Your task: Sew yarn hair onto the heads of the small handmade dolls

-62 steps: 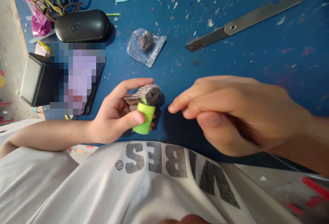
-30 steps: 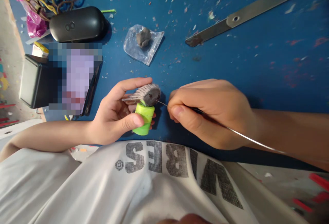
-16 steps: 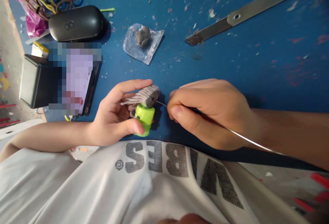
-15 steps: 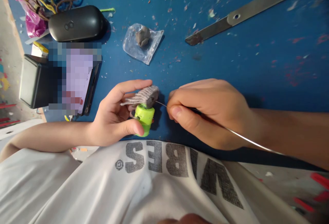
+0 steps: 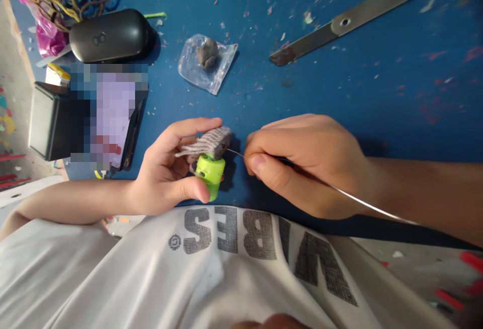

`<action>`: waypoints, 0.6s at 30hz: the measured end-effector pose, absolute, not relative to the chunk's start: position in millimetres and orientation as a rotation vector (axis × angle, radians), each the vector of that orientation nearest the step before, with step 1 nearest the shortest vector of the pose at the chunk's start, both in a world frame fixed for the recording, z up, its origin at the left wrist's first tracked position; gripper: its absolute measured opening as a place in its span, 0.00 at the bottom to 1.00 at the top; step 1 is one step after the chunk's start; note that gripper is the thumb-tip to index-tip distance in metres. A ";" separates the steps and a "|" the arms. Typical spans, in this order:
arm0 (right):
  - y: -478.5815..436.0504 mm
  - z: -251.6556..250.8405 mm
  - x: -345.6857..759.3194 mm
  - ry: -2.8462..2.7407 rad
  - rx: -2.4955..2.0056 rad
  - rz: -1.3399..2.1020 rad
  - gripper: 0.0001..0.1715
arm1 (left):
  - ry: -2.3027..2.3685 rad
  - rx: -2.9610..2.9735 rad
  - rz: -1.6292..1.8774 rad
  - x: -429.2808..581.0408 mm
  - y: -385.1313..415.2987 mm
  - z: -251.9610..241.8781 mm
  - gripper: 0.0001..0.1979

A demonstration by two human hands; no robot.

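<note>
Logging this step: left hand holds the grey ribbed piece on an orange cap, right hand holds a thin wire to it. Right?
The cap is green, not orange; the head view shows it. The left hand holds the grey ribbed piece on it, and the right hand holds a thin wire to it.

Blue table (image 5: 377,107): case (image 5: 109,34), bag (image 5: 222,70), perhaps blade (image 5: 362,14)

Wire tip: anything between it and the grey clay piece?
Nothing visible. The wire runs from the right hand straight to the grey clay piece; the left hand grips the green cap below, fingers clear of that gap.
</note>
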State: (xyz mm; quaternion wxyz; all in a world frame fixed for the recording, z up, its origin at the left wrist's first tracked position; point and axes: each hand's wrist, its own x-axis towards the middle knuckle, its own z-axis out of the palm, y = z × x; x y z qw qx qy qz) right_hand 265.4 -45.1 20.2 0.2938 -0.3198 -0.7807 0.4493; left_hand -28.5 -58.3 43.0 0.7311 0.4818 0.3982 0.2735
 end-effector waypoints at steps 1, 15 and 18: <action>-44.7 20.5 265.5 -2.070 -0.857 1.191 0.21 | 0.880 1.059 0.598 -28.5 -58.3 43.4 0.37; -43.9 20.7 266.1 -2.091 -0.849 1.187 0.22 | 0.887 1.073 0.618 -26.4 -58.8 37.0 0.40; -44.1 20.6 265.5 -2.078 -0.848 1.186 0.22 | 0.884 1.062 0.612 -28.2 -58.0 41.1 0.39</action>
